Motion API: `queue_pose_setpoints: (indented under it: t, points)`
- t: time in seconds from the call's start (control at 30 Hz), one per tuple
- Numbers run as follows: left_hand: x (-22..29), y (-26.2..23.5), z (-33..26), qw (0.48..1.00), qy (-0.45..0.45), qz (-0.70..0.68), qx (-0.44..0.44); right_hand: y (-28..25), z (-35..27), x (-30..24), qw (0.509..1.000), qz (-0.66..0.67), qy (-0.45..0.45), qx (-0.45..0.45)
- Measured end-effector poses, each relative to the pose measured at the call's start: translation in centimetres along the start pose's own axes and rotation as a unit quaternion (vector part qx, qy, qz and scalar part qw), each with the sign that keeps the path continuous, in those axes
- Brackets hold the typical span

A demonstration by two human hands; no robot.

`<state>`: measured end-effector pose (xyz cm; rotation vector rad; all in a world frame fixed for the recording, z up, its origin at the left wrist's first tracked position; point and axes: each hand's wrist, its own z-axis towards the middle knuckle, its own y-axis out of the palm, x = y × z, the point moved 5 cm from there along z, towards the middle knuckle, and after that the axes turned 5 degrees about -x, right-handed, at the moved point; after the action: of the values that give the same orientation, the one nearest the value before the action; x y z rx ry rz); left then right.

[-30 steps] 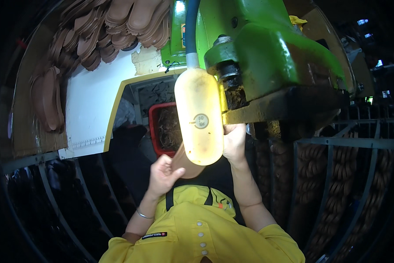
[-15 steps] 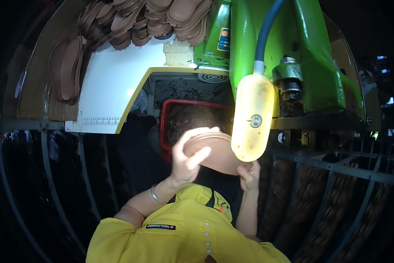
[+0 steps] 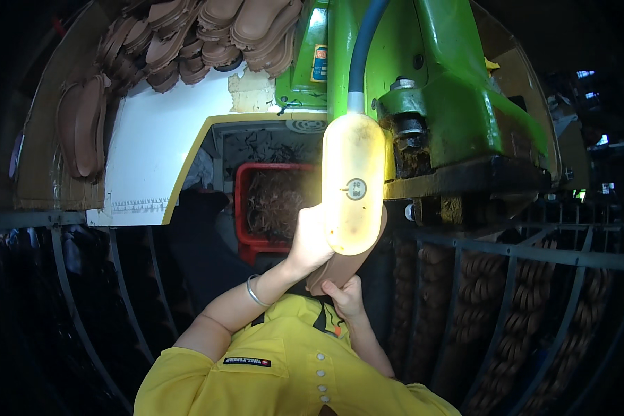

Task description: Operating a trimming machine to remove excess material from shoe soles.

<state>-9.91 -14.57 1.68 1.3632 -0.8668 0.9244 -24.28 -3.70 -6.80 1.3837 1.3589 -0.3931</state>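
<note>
A brown shoe sole (image 3: 351, 265) is held between my two hands below the glowing yellow lamp (image 3: 354, 177). It slants away from me toward the green machine (image 3: 457, 118), with its far part behind the lamp. My left hand (image 3: 310, 243) grips the sole's left side, and the lamp hides most of its fingers. Around the near end, my right hand (image 3: 346, 297) is closed with its thumb on the sole. Where the sole's far tip meets the machine, if at all, I cannot tell.
Beyond my hands sits a red bin (image 3: 241, 208) of brown trimmings. Several brown soles (image 3: 260, 28) are heaped at the back of the white table (image 3: 145, 152), and more lean by the cardboard (image 3: 38, 156). Metal racks (image 3: 513, 253) holding soles stand at the right.
The sole has swung from lying crosswise to pointing away from me, its far part now behind the lamp. My right hand has moved left and down. The whole view has shifted slightly.
</note>
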Motion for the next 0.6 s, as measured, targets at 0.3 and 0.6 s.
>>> queue_pose_setpoints:
  t: [0.3,0.6]
  points:
    - [3.2,-1.3,-0.9,0.995,0.052,0.072,0.055,3.2,-0.2,-2.6,0.988,-0.149,-0.048,0.008]
    - [1.7,-4.0,-3.1,0.986,0.054,-0.089,0.126,0.5,-2.1,-3.9,0.988,-0.152,-0.009,0.007]
